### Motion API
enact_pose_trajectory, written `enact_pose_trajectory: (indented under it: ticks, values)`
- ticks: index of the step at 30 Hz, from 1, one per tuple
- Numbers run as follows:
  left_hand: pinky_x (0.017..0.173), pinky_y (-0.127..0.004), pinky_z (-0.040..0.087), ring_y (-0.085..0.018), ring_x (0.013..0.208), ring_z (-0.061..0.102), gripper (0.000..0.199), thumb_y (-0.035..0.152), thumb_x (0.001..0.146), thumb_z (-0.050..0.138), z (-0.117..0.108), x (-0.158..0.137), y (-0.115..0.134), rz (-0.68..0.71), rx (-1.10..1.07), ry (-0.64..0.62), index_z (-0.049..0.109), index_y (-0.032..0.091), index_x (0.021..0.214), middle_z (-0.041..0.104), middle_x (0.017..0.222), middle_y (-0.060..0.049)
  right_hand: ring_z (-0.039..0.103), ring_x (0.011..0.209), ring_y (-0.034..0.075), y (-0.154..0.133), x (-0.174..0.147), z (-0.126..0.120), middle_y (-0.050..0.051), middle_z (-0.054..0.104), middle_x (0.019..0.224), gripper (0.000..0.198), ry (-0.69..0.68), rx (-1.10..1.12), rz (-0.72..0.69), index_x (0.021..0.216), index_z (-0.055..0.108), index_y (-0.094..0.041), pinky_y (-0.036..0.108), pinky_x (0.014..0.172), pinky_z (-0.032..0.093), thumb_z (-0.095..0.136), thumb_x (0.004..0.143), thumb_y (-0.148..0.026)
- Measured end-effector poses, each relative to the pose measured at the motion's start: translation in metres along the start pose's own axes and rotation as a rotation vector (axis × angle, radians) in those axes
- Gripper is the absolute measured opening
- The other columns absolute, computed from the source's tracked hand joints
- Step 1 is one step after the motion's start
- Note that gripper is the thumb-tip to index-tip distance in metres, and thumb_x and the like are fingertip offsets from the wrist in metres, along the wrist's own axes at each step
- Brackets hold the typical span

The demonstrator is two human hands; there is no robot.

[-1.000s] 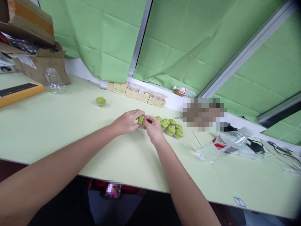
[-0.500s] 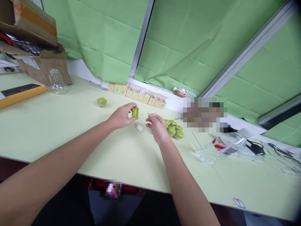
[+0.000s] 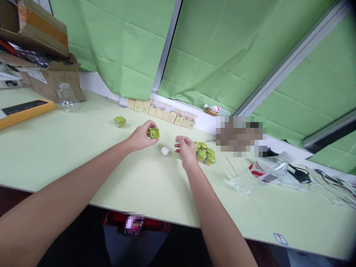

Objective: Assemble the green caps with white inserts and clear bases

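Both my grips pinch: left hand (image 3: 140,137), the hollow green lid (image 3: 154,133) (best held lightly); right hand (image 3: 187,149), a yellow loop (image 3: 175,137).

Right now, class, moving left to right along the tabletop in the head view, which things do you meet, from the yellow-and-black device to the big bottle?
Yellow-and-black device, clear jar, lone green-topped container, left hand holding a green cap, white block, right hand, clustered green-topped containers, big bottle.
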State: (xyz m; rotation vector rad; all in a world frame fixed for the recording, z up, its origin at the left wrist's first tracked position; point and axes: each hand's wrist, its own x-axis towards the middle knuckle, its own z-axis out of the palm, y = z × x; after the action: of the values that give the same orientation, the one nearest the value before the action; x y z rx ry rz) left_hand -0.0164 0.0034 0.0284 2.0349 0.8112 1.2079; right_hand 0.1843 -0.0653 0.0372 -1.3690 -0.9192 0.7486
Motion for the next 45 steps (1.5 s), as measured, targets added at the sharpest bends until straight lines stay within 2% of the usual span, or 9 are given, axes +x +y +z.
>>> enact_pose_trajectory:
  ticks: [5, 9, 13, 19, 23, 30, 34, 40, 45]
  values:
    - [0.066, -0.026, 0.047, -0.014, 0.073, 0.059, 0.04, 0.038, 0.075, 0.07, 0.002, -0.005, 0.007, -0.003, 0.025, -0.116, 0.056, 0.024, 0.11, 0.067, 0.094, -0.002, 0.056, 0.059, 0.01, 0.013, 0.0, 0.004, -0.001, 0.064, 0.08, 0.021, -0.079, -0.331, -0.252, 0.085, 0.062, -0.019, 0.024, 0.058, 0.046, 0.064, 0.076, -0.038]
    - [0.053, -0.025, 0.038, -0.012, 0.058, 0.049, 0.036, 0.048, 0.076, 0.067, 0.002, -0.007, 0.005, -0.058, 0.102, -0.253, 0.064, 0.021, 0.099, 0.061, 0.072, 0.001, 0.058, 0.06, 0.012, 0.016, -0.007, 0.008, -0.002, 0.066, 0.078, 0.026, -0.191, -0.551, -0.274, 0.102, 0.061, -0.021, 0.026, 0.062, 0.046, 0.062, 0.081, -0.035]
    - [0.059, -0.026, 0.041, -0.014, 0.066, 0.054, 0.034, 0.045, 0.076, 0.066, 0.002, -0.007, 0.004, -0.018, 0.179, -0.329, 0.066, 0.021, 0.1, 0.066, 0.083, -0.002, 0.059, 0.065, 0.013, 0.015, -0.01, 0.008, 0.0, 0.068, 0.083, 0.018, -0.243, -0.671, -0.303, 0.097, 0.065, -0.021, 0.027, 0.067, 0.047, 0.058, 0.085, -0.033]
    - [0.068, -0.028, 0.044, -0.016, 0.074, 0.059, 0.034, 0.042, 0.076, 0.064, 0.002, -0.008, 0.003, -0.005, 0.241, -0.343, 0.067, 0.021, 0.103, 0.068, 0.096, -0.004, 0.063, 0.078, 0.017, 0.023, -0.01, 0.008, 0.004, 0.069, 0.094, 0.015, -0.168, -0.796, -0.47, 0.095, 0.065, -0.022, 0.032, 0.079, 0.047, 0.052, 0.089, -0.027]
    - [0.067, -0.028, 0.045, -0.017, 0.074, 0.059, 0.036, 0.042, 0.075, 0.065, 0.005, -0.009, 0.004, -0.041, 0.217, -0.351, 0.067, 0.021, 0.104, 0.068, 0.096, -0.004, 0.064, 0.081, 0.019, 0.031, -0.009, 0.011, 0.004, 0.067, 0.092, 0.015, -0.094, -0.749, -0.426, 0.094, 0.062, -0.023, 0.032, 0.077, 0.049, 0.048, 0.091, -0.026]
    - [0.06, -0.027, 0.041, -0.016, 0.069, 0.056, 0.035, 0.043, 0.078, 0.062, 0.013, -0.01, 0.002, -0.071, 0.158, -0.366, 0.068, 0.023, 0.106, 0.066, 0.085, -0.002, 0.063, 0.081, 0.017, 0.036, -0.004, 0.014, 0.004, 0.064, 0.097, 0.014, -0.127, -0.66, -0.475, 0.094, 0.06, -0.023, 0.03, 0.077, 0.049, 0.047, 0.092, -0.027]
    - [0.062, -0.028, 0.043, -0.017, 0.071, 0.058, 0.038, 0.045, 0.078, 0.062, 0.013, -0.008, 0.0, -0.056, 0.171, -0.286, 0.068, 0.022, 0.107, 0.068, 0.088, -0.003, 0.062, 0.076, 0.016, 0.037, -0.002, 0.015, 0.004, 0.065, 0.101, 0.017, -0.169, -0.635, -0.48, 0.098, 0.059, -0.023, 0.029, 0.075, 0.049, 0.044, 0.094, -0.029]
    - [0.07, -0.031, 0.047, -0.02, 0.077, 0.061, 0.038, 0.043, 0.078, 0.063, 0.013, -0.008, -0.004, -0.021, 0.239, -0.285, 0.069, 0.021, 0.108, 0.07, 0.095, -0.005, 0.064, 0.074, 0.015, 0.033, 0.0, 0.014, 0.0, 0.066, 0.086, 0.017, -0.197, -0.628, -0.337, 0.102, 0.056, -0.026, 0.028, 0.07, 0.049, 0.044, 0.095, -0.034]
    - [0.072, -0.031, 0.048, -0.019, 0.079, 0.063, 0.05, 0.049, 0.08, 0.063, 0.011, -0.009, 0.002, -0.024, 0.232, -0.244, 0.063, 0.022, 0.122, 0.069, 0.111, -0.008, 0.064, 0.065, 0.013, 0.028, -0.001, 0.007, -0.001, 0.065, 0.09, 0.022, -0.19, -0.497, -0.316, 0.103, 0.054, -0.025, 0.025, 0.06, 0.048, 0.042, 0.095, -0.04]
